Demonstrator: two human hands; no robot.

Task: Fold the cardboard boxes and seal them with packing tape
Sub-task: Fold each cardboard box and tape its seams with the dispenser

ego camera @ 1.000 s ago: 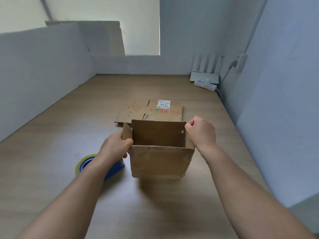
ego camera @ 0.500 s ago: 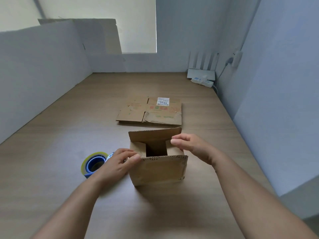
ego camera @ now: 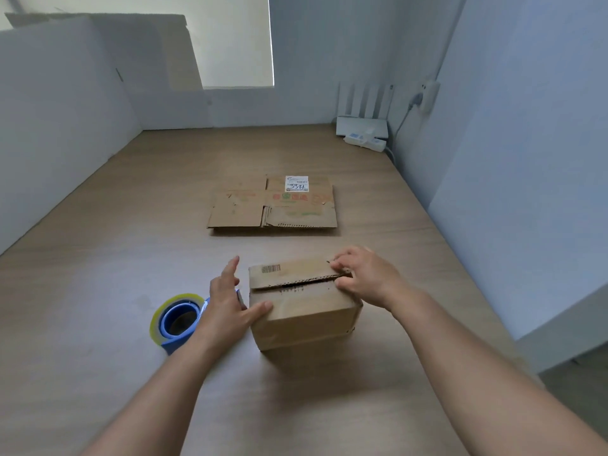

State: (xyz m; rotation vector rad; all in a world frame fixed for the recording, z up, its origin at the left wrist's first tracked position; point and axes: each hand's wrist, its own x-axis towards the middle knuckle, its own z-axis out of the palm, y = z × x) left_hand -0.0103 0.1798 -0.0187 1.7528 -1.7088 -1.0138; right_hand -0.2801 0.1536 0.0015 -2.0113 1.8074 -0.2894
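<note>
As the head view has it, the box [ego camera: 302, 311] stands on the table [ego camera: 98, 258] directly in front of the person, between the two hands, with its top flaps folded down. The seam [ego camera: 296, 284] between the flaps runs left to right across the top, slightly slanted, with a dark gap near its middle. No tape is visible on it.

Left hand [ego camera: 227, 307]: fingers straight and spread along the box's left side, thumb laid on the near top corner. It holds nothing.

Right hand [ego camera: 365, 278]: fingers bent, tips on the far flap, thumb on the near flap, pinching the two together at the seam's right end.

Tape dispenser [ego camera: 177, 319]: blue, yellowish roll, on the table just left of the left hand and partly hidden by it. The box lies between it and the right hand.

Judgement: the left hand is nearer to the tape, and the right is placed to hold the flaps down. A strip would need to follow the seam, left to right.

Flat cardboard [ego camera: 273, 205] lies beyond the box, unfolded.
</note>
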